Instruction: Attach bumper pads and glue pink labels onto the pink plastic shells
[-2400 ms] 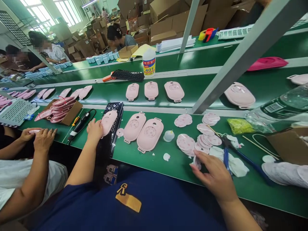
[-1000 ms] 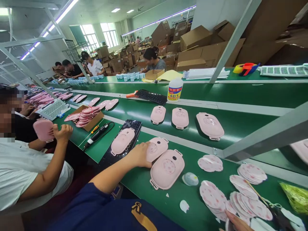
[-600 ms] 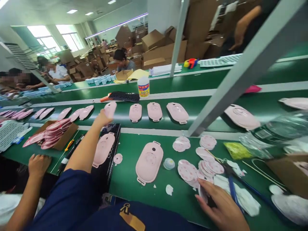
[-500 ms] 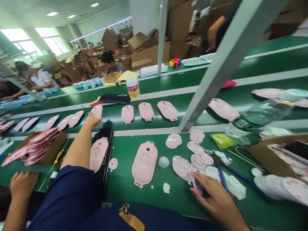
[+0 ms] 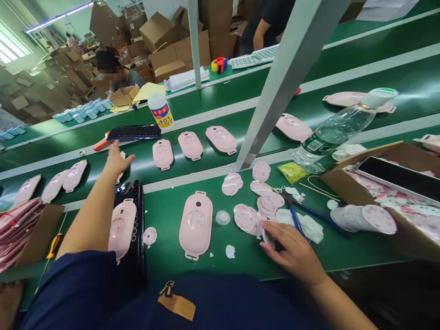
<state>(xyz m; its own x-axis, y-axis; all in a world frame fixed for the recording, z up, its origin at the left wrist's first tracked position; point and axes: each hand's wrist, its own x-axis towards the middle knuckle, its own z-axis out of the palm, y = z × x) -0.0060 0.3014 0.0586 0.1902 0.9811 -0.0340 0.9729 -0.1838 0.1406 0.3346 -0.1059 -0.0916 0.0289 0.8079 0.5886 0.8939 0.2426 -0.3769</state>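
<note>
My left hand (image 5: 117, 160) reaches out over the green conveyor belt (image 5: 261, 119) with its fingers spread. It hovers on a pink oval shell (image 5: 121, 176) that lies mostly hidden under it. My right hand (image 5: 292, 250) rests on the near table with its fingers curled on a round pink disc (image 5: 266, 237) at the edge of a pile of such discs (image 5: 245, 217). Between my hands lie a pink shell (image 5: 195, 224) on the table and another pink shell (image 5: 121, 228) on a black tray (image 5: 137, 192).
Three pink shells (image 5: 190, 145) ride the belt beside a black keyboard (image 5: 134, 133) and a glue bottle (image 5: 160, 111). A slanted metal post (image 5: 285, 78) rises mid-table. A water bottle (image 5: 338, 126), a blue-handled tool (image 5: 295, 217) and a cardboard box (image 5: 395, 229) sit at right. A seated person works at the far side.
My left hand lifted a pink shell off the near table, carried it out to the belt and opened over it. My right hand stayed on the disc pile.
</note>
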